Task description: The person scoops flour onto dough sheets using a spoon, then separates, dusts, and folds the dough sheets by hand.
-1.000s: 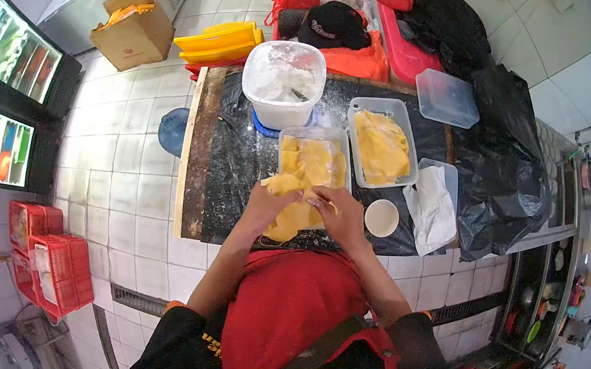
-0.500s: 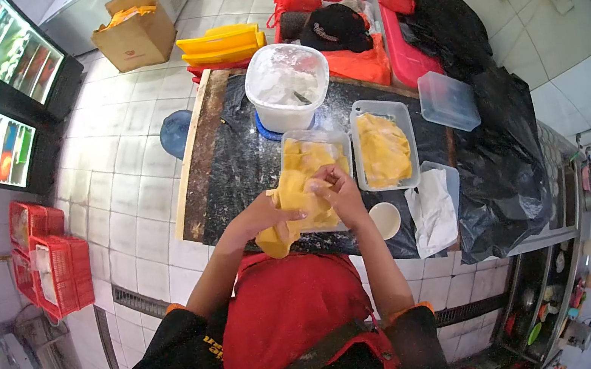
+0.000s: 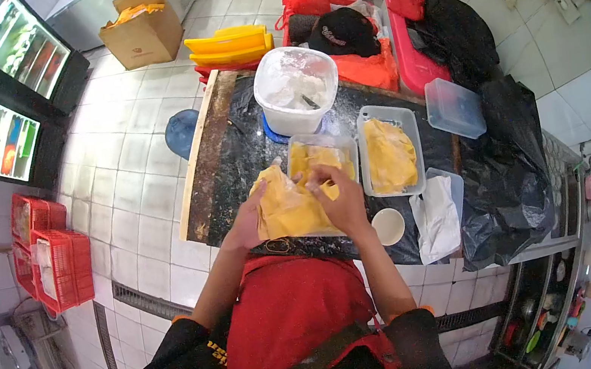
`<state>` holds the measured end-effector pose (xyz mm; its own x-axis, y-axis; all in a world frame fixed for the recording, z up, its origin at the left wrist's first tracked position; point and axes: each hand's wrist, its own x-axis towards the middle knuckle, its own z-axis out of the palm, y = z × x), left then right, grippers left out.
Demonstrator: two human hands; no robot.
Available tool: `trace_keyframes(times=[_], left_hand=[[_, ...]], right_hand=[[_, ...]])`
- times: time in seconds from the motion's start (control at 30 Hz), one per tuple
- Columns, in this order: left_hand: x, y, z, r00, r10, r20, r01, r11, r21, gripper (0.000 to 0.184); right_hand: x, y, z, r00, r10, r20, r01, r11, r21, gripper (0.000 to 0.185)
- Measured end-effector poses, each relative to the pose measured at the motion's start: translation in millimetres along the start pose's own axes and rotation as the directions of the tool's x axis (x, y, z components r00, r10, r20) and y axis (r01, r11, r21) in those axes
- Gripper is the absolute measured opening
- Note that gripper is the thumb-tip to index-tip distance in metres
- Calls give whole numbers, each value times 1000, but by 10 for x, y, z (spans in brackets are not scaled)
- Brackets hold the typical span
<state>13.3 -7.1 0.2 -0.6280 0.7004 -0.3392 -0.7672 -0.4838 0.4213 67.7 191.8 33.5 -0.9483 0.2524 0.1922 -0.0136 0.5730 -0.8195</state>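
Observation:
A floppy yellow sheet (image 3: 288,208) spreads between my hands, over the near part of a clear container (image 3: 352,147) that holds more yellow sheets. My left hand (image 3: 246,219) grips the sheet's left edge. With bent fingers, my right hand (image 3: 337,195) pinches at the sheet's upper right side. To the right stands a second clear container (image 3: 420,154) with folded yellow sheets (image 3: 389,155). Behind them is a white tub (image 3: 297,108) of white powder, with a utensil's dark handle in it. A round pale cup (image 3: 389,226) sits beside my right wrist.
White paper (image 3: 436,221) lies in a clear tray right of the cup. An empty clear box (image 3: 455,109) sits farther back, near black plastic (image 3: 503,169). A black cap (image 3: 343,31) rests on red items beyond the table. Red crates (image 3: 62,269) stand on the floor at left.
The yellow sheet has been opened out wider between my hands. My left hand has moved slightly left and up to its edge. The whole view has shifted a little.

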Motion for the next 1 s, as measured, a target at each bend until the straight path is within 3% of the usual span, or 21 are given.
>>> trace_keyframes(times=[0.07,0.13,0.17,0.2,0.27,0.33,0.4,0.43,0.47,0.5,0.63,0.7,0.73,0.8,0.93,1.0], left_hand=[[49,-20,128,995,-28,98,37,996,-83,54],[153,-75,137,984,-45,173,67,990,-123,54],[213,-94,153,969,-51,240,92,982,-164,53],[258,-125,210,966,-58,252,100,983,-157,53],[316,-208,330,997,-5,82,11,998,-69,54],[371,-283,343,990,-66,128,73,996,-55,52],[428,-380,323,979,-124,164,133,990,-42,50],[451,-445,313,996,-46,77,23,960,280,45],[466,-511,300,998,60,23,-62,813,578,40],[400,-519,441,994,49,-97,4,874,485,35],[431,-564,440,982,40,-182,64,843,533,35],[480,-554,355,964,34,-265,91,892,444,34],[491,-521,352,963,37,-269,88,893,440,34],[474,-462,359,956,15,-294,154,825,544,37],[424,-454,398,985,25,-169,70,845,530,38],[418,-465,381,991,37,-132,42,836,547,39]], right_hand=[[-67,-83,-42,998,28,50,-33,995,98,33],[-90,-83,-58,985,-170,19,171,971,-169,30],[-116,-58,-74,980,-200,8,197,954,-225,30],[-138,-45,-90,980,-200,-5,194,953,-233,30],[-183,-25,-109,966,-256,-38,239,940,-244,30],[-245,37,-116,961,-264,-80,229,926,-301,26],[-347,45,-124,985,-2,-173,5,1000,17,19],[-392,45,-154,984,5,-179,-3,1000,16,19],[-427,42,-202,970,144,-194,-130,988,86,20],[-465,44,-238,939,280,-199,-251,955,157,21],[-784,320,-237,868,454,-200,-389,873,293,24],[-1030,492,-382,914,125,-386,-227,946,-230,29],[-1144,574,-433,916,124,-380,-223,947,-230,29],[-1348,682,-508,893,200,-402,-421,685,-595,31],[-1423,695,-534,895,353,-274,-440,587,-680,34],[-1239,610,-556,955,208,-212,-272,899,-344,33]])
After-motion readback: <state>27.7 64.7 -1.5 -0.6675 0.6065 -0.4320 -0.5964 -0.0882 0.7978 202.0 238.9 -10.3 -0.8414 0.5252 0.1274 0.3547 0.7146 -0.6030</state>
